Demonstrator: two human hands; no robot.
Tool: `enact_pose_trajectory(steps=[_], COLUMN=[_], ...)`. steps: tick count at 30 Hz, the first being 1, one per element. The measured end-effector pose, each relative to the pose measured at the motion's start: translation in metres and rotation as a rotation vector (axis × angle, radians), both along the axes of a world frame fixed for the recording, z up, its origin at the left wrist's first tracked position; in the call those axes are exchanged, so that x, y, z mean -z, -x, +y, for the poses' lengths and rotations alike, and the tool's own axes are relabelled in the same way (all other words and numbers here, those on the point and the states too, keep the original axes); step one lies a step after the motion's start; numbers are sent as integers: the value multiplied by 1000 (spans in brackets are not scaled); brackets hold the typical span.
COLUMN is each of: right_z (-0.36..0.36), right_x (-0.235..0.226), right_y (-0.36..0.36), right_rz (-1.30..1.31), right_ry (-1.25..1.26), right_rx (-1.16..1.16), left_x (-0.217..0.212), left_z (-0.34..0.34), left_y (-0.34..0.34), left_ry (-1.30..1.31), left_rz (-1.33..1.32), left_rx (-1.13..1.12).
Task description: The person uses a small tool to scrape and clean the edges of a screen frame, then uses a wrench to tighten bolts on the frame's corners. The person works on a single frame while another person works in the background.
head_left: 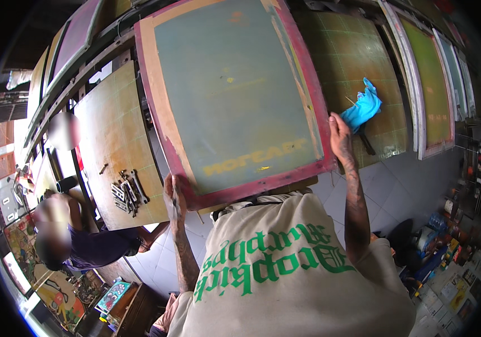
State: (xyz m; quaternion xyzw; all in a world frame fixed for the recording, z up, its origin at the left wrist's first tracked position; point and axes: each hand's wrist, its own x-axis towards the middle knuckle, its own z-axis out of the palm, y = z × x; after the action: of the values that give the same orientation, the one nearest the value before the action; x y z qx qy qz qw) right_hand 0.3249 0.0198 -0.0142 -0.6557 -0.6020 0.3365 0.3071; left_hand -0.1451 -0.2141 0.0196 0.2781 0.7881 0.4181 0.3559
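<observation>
A large screen printing frame (pixel 239 192) with a dark pink rim lies tilted in front of me. Grey-green mesh (pixel 232 95) fills it, bordered by strips of tan tape, with faint yellowish lettering near its lower end. At the frame's near left corner, my left hand (pixel 174 196) grips the rim from the side. My right hand (pixel 340 137) is closed round the right edge, its thumb uppermost. Parts of the fingers of both hands are hidden by the rim.
Several wrenches (pixel 130 191) lie on a board (pixel 114 123) at left. On the right board (pixel 341 53) rests a blue cloth (pixel 364 106) beside a dark handle. More frames (pixel 428 84) lean at far right. A person in dark clothing (pixel 103 247) is at lower left.
</observation>
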Motion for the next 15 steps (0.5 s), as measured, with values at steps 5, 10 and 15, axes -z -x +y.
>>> enact_pose_trajectory(steps=[5,10,15], right_z=[17,34,50], right_x=[-2,-19,-92], right_y=[8,5,14], right_rz=[39,326,469], right_ry=[-20,52,111], right_rx=[-65,-228,-341], left_x=[0,-8,-74], left_z=[35,44,60], left_y=[18,22,41], left_ry=[-78,-284,-271], left_rz=[-1,-168,-84], left_rx=[82,46,121])
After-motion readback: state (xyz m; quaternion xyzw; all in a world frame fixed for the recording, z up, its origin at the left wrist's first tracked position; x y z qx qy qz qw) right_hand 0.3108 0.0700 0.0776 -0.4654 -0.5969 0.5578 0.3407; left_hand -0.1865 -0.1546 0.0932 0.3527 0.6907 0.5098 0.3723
